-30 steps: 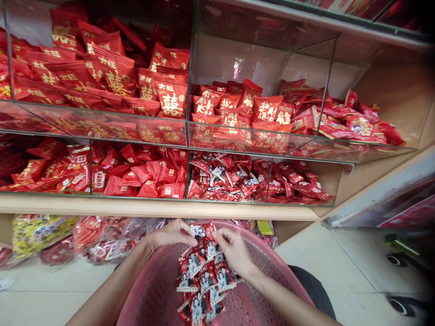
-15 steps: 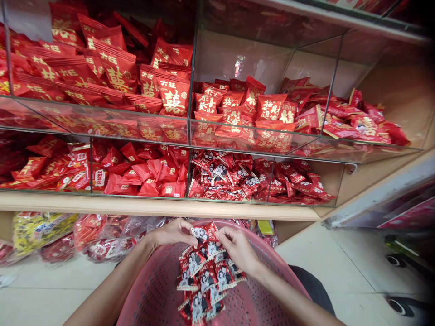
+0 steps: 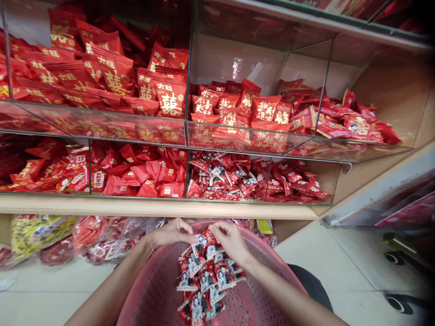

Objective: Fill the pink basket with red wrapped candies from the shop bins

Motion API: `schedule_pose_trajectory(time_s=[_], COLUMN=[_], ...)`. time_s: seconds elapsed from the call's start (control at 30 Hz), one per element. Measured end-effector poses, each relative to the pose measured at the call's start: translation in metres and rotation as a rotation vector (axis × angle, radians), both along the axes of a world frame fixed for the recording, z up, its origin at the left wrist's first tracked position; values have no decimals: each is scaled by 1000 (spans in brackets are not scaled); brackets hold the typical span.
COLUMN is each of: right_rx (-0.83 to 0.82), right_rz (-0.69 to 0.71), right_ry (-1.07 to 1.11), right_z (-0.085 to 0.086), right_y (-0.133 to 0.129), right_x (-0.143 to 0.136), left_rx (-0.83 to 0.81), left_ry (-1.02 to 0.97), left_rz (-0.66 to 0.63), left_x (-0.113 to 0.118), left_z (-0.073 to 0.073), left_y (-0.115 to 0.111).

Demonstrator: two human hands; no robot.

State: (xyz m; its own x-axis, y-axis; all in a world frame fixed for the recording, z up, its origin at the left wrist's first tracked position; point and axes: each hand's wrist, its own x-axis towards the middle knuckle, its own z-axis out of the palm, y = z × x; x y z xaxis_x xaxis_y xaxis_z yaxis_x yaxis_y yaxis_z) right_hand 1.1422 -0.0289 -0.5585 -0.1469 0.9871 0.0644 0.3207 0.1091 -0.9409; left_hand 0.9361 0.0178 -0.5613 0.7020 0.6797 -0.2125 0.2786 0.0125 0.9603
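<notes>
A small red candy packet (image 3: 203, 241) with a black-and-white couple print is pinched at the far end of a pink perforated plastic basket (image 3: 146, 290). My left hand (image 3: 172, 234) grips its left edge between thumb and fingers. At its upper right, the fingers of my right hand (image 3: 231, 243) are closed on the packet. Just below and partly behind it lies a heap of similar candy packets (image 3: 206, 276), overlapping one another inside the basket. Part of the held packet's border blends into this heap.
A wooden shelf (image 3: 152, 206) with glass compartments crosses ahead, filled with red packets (image 3: 170, 95). Under it lie a yellow bag (image 3: 42, 233) and clear bags of red sweets (image 3: 112, 246). Black wheeled legs (image 3: 401, 303) stand on the tiled floor to the right.
My right hand has moved slightly left and up along the packet's edge, and the packet has tilted and dropped a little. My left hand stays nearly in place. The view shifts slightly.
</notes>
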Motion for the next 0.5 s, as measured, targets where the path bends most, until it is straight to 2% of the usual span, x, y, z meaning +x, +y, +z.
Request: schedule_pose_trajectory(time_s=[0.3,0.4,0.5], right_rx=[51,35,11], right_rz=[-172,-148,-56], right_ry=[11,49,49], right_z=[-6,-7,-10], right_y=[1,1,2], right_x=[1,1,-2], left_rx=[3,7,12], left_ry=[29,19,15], left_rz=[11,2,5], left_x=[0,1,1], left_z=[4,5,5], left_y=[-2,-1,-1])
